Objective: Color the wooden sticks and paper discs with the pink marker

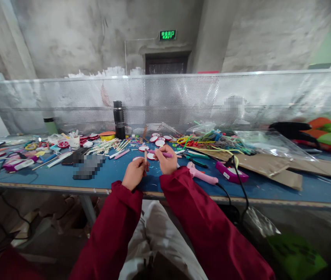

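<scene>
A long surface, blue-topped with a pale worn edge, stands in front of me, heavily littered. A black thermos bottle stands upright near the back, with a green bottle further left. White discs with red rims lie around the middle. A dark smartphone lies flat near the front edge. Rightward come green-handled pliers, a pink corded tool, a purple box, tangled coloured cords and brown cardboard strips.

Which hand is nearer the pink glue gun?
Right. The right hand is just left of the pink glue gun; the left hand is farther left.
</scene>
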Available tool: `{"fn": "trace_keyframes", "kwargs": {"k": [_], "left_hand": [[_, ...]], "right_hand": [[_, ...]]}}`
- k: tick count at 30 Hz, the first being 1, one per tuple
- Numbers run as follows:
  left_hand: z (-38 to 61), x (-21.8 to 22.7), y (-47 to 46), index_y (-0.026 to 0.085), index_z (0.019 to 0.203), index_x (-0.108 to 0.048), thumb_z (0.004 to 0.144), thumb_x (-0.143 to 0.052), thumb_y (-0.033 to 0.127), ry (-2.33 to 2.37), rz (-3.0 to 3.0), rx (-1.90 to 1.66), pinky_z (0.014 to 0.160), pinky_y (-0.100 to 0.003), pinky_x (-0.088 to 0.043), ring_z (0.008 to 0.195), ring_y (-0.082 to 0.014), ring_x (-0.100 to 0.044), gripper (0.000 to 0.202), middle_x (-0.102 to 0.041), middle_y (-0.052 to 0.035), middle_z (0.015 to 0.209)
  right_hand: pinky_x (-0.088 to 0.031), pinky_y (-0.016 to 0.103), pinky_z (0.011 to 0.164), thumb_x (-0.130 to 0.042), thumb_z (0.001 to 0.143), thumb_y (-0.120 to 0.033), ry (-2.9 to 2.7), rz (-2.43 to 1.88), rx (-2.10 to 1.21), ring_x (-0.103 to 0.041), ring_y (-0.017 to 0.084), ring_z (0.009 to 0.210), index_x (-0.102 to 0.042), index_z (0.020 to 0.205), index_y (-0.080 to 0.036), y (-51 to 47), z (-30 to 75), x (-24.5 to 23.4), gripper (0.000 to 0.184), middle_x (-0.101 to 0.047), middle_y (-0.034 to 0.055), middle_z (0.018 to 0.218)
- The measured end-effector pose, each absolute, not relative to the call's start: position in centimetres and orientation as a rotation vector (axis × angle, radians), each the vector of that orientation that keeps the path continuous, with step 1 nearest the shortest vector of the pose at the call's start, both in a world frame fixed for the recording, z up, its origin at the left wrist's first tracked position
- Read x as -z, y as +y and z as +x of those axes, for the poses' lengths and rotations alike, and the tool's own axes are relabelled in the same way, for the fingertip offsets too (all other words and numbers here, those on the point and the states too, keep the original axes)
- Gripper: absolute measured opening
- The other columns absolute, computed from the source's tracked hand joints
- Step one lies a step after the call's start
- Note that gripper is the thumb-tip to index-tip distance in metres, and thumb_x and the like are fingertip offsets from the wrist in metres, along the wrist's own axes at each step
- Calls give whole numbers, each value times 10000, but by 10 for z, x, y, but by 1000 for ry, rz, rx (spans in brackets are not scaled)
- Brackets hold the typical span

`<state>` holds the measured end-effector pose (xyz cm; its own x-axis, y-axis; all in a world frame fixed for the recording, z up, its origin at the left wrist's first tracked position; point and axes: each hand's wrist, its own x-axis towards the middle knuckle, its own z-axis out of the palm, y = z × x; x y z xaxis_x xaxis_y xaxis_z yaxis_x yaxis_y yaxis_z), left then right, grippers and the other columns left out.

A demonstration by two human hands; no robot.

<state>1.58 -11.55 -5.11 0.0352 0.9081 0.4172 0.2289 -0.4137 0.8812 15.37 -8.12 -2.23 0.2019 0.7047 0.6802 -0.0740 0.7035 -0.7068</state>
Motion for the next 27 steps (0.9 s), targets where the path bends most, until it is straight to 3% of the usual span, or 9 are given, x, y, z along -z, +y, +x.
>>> {"fn": "trace_keyframes", "kwargs": {"k": [27], "left_hand": [[17,48,-118,184,807,-602,857,-502,333,1193,1717,-1408,498,-229,-394,501,-102,-505,186,-615,8,684]], "right_hand": [[-478,306,543,-659,769,-352,-1276,-611,-605,-580,156,529,-512,625,-240,-83,153,21,234,-612,-29,560]]}}
